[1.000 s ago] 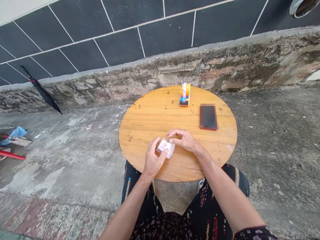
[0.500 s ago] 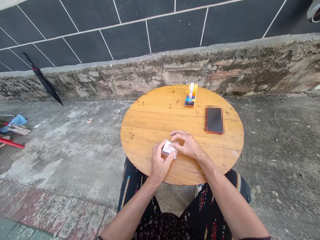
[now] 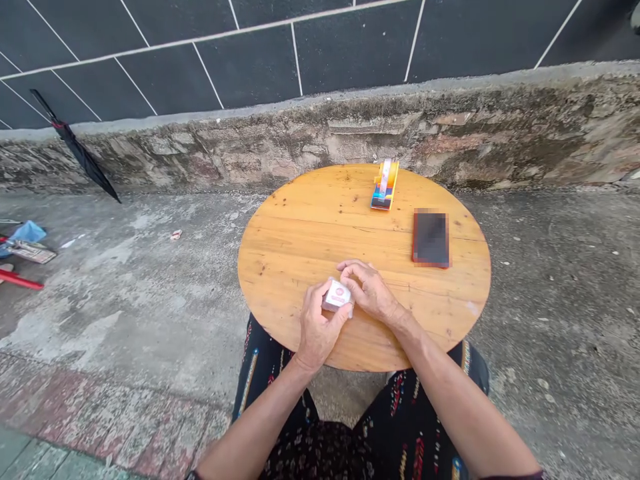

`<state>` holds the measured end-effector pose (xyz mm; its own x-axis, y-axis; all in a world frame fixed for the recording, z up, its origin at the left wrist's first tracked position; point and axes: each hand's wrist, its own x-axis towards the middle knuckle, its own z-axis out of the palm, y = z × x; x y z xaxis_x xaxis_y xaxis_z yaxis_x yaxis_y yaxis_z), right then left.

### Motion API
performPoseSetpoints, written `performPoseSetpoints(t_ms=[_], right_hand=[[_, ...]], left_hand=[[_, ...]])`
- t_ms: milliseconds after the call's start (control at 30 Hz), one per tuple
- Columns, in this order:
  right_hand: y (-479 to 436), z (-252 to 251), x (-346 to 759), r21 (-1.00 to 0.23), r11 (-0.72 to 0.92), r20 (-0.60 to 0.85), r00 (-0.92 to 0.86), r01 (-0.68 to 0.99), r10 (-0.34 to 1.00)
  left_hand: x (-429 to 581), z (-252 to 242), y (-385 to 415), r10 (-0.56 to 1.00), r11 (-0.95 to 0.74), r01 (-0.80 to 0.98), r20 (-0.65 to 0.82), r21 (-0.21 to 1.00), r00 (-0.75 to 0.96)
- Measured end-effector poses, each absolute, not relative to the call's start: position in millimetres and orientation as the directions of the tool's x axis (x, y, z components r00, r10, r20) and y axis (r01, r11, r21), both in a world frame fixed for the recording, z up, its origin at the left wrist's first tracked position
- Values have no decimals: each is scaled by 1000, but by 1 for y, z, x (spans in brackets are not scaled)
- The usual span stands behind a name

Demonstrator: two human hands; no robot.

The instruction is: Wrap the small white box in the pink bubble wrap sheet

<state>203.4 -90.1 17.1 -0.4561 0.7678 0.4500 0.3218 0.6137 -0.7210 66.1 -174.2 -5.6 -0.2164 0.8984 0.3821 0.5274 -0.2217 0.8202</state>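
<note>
White packet (image 3: 337, 295) tight in the closed grip of left hand (image 3: 317, 328) and right hand (image 3: 371, 295).

The only view comes from a camera on the person's head, looking forward and steeply down. It sits close above the round tabletop (image 3: 300, 233), whose near edge lies over the person's lap. Both forearms come in from the bottom edge. The left hand (image 3: 315, 327) and right hand (image 3: 373, 293) meet around a small box (image 3: 338, 295) a little below the middle of the frame. The camera faces a low stone wall (image 3: 250, 147) just beyond the tabletop, and dark tiles (image 3: 350, 40) fill the top. The view is wide, taking in concrete floor (image 3: 125, 300) well out to both sides.
</note>
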Motion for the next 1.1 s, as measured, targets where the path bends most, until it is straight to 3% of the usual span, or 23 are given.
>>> performPoseSetpoints(t_ms=[233, 767, 900, 1100], right_hand=[[-89, 20, 203, -842, 473, 348, -408, 261, 844], [-79, 11, 212, -910, 374, 317, -282, 179, 906], [-78, 15, 213, -938, 337, 302, -295, 77, 907], [-77, 20, 218, -958, 279, 286, -306, -70, 908]], left_hand=[[67, -2, -175, 894, -230, 566, 402, 792, -200], [59, -1, -189, 896, -270, 716, 440, 644, -58], [54, 6, -197, 913, -273, 740, 407, 614, -1], [50, -3, -189, 873, -288, 760, 487, 583, -42]])
